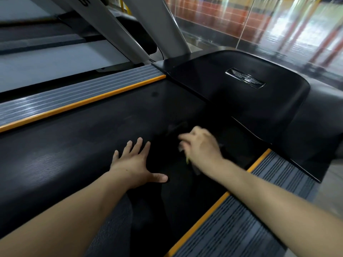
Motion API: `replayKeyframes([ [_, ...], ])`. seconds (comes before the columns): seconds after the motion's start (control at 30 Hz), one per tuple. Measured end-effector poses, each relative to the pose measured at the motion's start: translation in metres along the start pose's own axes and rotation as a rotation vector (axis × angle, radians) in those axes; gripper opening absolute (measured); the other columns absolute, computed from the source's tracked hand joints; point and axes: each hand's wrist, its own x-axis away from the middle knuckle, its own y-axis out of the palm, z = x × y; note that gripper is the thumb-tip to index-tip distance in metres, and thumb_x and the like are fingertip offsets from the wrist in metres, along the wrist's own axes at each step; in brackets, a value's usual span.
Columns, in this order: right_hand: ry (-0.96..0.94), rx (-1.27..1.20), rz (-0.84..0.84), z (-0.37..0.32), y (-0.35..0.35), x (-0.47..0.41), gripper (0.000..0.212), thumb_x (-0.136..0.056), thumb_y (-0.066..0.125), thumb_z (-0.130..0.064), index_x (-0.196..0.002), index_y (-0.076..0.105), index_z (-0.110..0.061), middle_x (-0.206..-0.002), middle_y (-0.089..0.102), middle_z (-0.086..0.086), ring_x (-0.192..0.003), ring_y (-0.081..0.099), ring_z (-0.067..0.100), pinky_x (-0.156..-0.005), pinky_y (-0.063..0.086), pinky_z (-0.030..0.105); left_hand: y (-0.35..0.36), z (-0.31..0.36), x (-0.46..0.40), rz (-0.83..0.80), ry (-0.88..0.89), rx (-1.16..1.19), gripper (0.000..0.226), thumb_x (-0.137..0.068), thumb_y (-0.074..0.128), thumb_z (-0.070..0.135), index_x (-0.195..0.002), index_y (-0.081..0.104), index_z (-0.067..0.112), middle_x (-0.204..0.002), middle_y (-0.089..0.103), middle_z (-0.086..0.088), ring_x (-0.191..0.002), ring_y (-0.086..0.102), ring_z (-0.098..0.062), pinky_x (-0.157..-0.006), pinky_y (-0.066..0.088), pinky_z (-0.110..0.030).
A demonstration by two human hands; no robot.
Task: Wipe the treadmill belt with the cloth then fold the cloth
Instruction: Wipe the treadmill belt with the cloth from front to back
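Note:
The black treadmill belt [83,138] runs diagonally across the head view between two grey ribbed side rails. My left hand [136,164] lies flat on the belt with its fingers spread and holds nothing. My right hand [201,145] is blurred and closed on a dark cloth [195,168] near the front end of the belt. Only a small yellow-green edge and a dark fold of the cloth show under the wrist; the rest blends into the dark belt.
The black motor cover [241,101] with a silver winged badge [245,78] rises just beyond my right hand. Orange-edged side rails flank the belt, a left rail [74,97] and a right rail [246,216]. Grey uprights [130,28] stand at the back left. A glass wall is behind.

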Motion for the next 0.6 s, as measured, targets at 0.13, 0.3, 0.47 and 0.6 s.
replayKeyframes([
  [0.13, -0.218, -0.041, -0.037, 0.003, -0.002, 0.013, 0.023, -0.089, 0.065, -0.035, -0.111, 0.072, -0.032, -0.094, 0.059, -0.002, -0.087, 0.057, 0.022, -0.066, 0.051, 0.031, -0.002, 0.001, 0.000, -0.021, -0.009, -0.014, 0.135, -0.058, 0.056, 0.096, -0.159, -0.012, 0.039, -0.166, -0.025, 0.012, -0.154, -0.022, -0.020, -0.125, -0.003, -0.055],
  [0.3, 0.222, 0.172, 0.081, 0.098, -0.023, -0.032, 0.024, -0.093, 0.059, -0.034, -0.113, 0.072, -0.028, -0.101, 0.059, 0.008, -0.094, 0.059, 0.035, -0.074, 0.053, 0.039, -0.004, 0.000, 0.001, -0.023, 0.000, -0.014, 0.135, -0.058, 0.056, 0.097, -0.159, -0.012, 0.038, -0.167, -0.024, 0.010, -0.154, -0.021, -0.021, -0.125, -0.002, -0.056],
  [0.47, 0.174, 0.085, 0.007, 0.028, -0.015, -0.006, 0.024, -0.089, 0.064, -0.036, -0.110, 0.073, -0.029, -0.100, 0.061, 0.007, -0.092, 0.059, 0.032, -0.078, 0.048, 0.035, -0.009, 0.005, 0.000, -0.042, -0.019, -0.030, 0.134, -0.061, 0.059, 0.094, -0.159, -0.012, 0.037, -0.167, -0.024, 0.009, -0.154, -0.020, -0.023, -0.125, -0.001, -0.056],
  [0.6, -0.113, -0.053, -0.036, -0.012, -0.007, 0.032, 0.023, -0.083, 0.071, -0.037, -0.105, 0.074, -0.030, -0.090, 0.059, -0.001, -0.081, 0.058, 0.024, -0.064, 0.052, 0.034, -0.005, 0.004, 0.000, -0.030, -0.027, -0.030, 0.135, -0.059, 0.057, 0.095, -0.159, -0.012, 0.038, -0.166, -0.025, 0.010, -0.154, -0.021, -0.021, -0.125, -0.001, -0.055],
])
